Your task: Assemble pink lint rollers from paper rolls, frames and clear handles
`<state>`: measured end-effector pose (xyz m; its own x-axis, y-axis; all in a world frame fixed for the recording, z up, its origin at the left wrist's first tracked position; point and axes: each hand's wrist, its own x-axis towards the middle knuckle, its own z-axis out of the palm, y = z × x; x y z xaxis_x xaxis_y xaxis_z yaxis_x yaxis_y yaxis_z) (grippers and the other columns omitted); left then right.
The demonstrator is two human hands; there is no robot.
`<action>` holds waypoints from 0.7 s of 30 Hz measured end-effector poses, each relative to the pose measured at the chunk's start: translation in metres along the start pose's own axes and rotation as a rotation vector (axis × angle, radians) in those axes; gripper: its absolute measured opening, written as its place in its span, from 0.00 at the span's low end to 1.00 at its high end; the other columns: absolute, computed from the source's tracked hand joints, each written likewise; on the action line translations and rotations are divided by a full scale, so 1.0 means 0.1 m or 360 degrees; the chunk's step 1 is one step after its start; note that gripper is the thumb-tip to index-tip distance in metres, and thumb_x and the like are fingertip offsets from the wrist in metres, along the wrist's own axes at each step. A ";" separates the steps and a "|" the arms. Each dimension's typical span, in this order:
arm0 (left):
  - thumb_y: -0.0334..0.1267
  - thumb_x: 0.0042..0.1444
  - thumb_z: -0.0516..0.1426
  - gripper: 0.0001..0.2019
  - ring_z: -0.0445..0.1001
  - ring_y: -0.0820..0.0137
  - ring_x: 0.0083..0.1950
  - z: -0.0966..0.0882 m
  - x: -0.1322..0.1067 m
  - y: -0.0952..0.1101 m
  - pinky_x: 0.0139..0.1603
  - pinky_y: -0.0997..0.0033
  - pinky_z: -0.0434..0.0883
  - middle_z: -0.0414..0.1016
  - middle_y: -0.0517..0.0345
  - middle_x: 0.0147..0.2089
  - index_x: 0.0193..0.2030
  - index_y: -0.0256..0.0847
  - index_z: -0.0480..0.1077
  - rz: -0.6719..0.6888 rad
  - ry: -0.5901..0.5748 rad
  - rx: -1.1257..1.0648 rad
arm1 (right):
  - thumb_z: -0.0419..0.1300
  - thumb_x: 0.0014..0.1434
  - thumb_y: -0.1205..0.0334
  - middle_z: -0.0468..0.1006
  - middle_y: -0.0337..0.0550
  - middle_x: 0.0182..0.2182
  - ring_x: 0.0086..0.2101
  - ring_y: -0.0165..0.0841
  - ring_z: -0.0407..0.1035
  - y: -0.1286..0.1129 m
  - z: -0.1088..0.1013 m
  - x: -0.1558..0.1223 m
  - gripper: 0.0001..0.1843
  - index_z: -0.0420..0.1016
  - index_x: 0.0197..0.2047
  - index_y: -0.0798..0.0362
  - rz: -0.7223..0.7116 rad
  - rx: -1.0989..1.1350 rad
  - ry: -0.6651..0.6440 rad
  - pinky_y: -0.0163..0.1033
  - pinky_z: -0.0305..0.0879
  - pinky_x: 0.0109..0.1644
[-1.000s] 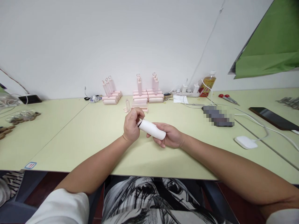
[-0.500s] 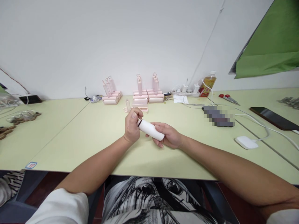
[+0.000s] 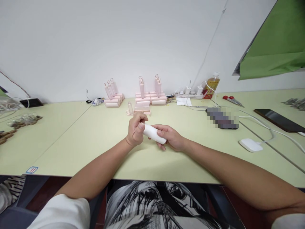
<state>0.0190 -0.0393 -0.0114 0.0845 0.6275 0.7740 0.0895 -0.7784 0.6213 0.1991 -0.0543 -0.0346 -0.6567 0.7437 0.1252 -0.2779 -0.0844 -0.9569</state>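
A smooth white lint roller refill [image 3: 154,133] is held aslant between my two hands, above the table's middle. My right hand [image 3: 172,137] grips its near right end, with the thumb on top and the fingers beneath. At the far left end, my left hand [image 3: 137,128] is curled with its thumb against the roll; its palm hides that end. Just beyond my hands lie an open pink case [image 3: 142,108] and a small clear-pink handle [image 3: 130,108] standing upright.
Several pink lint rollers with upright handles [image 3: 159,89] stand along the wall. To the right are a power strip [image 3: 189,95], a drink bottle [image 3: 212,86], red-handled pliers [image 3: 232,100], a blurred-out phone [image 3: 221,118], a dark phone [image 3: 277,120] and a white charger [image 3: 251,145] with cables.
My left thumb and palm have shifted slightly right over the roll's end. The dark edge visible there before is now covered. My right hand keeps its hold.
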 end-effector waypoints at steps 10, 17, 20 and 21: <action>0.63 0.59 0.45 0.25 0.58 0.67 0.30 0.03 -0.01 -0.01 0.33 0.64 0.60 0.57 0.57 0.29 0.34 0.42 0.65 -0.0025 0.0032 -0.0151 | 0.62 0.59 0.51 0.77 0.45 0.36 0.21 0.26 0.68 0.00 -0.01 -0.01 0.25 0.69 0.56 0.55 -0.0003 -0.0015 -0.0005 0.30 0.64 0.18; 0.57 0.62 0.45 0.22 0.62 0.66 0.35 0.03 0.04 -0.07 0.38 0.64 0.63 0.63 0.55 0.33 0.37 0.42 0.68 -0.0046 0.0130 -0.0298 | 0.62 0.59 0.51 0.78 0.48 0.38 0.20 0.27 0.68 -0.02 -0.03 0.01 0.25 0.69 0.55 0.56 -0.0041 0.0124 0.0067 0.31 0.63 0.18; 0.54 0.63 0.45 0.20 0.64 0.66 0.37 0.00 0.07 -0.12 0.41 0.64 0.65 0.66 0.54 0.36 0.39 0.42 0.69 -0.0034 0.0170 -0.0254 | 0.61 0.60 0.51 0.78 0.49 0.38 0.20 0.28 0.69 -0.03 -0.06 0.01 0.24 0.69 0.55 0.55 -0.0105 0.0169 0.0128 0.32 0.63 0.18; 0.54 0.63 0.45 0.20 0.65 0.66 0.39 0.00 0.07 -0.13 0.42 0.64 0.65 0.67 0.54 0.37 0.40 0.42 0.69 -0.0037 0.0161 -0.0221 | 0.60 0.60 0.51 0.78 0.48 0.38 0.21 0.28 0.69 -0.03 -0.07 0.01 0.23 0.69 0.54 0.55 -0.0124 0.0176 0.0157 0.33 0.64 0.18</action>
<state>0.0179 -0.0244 -0.0144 -0.0170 0.6458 0.7633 -0.0484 -0.7631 0.6445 0.2039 -0.0484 -0.0337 -0.5597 0.8118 0.1665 -0.4046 -0.0923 -0.9098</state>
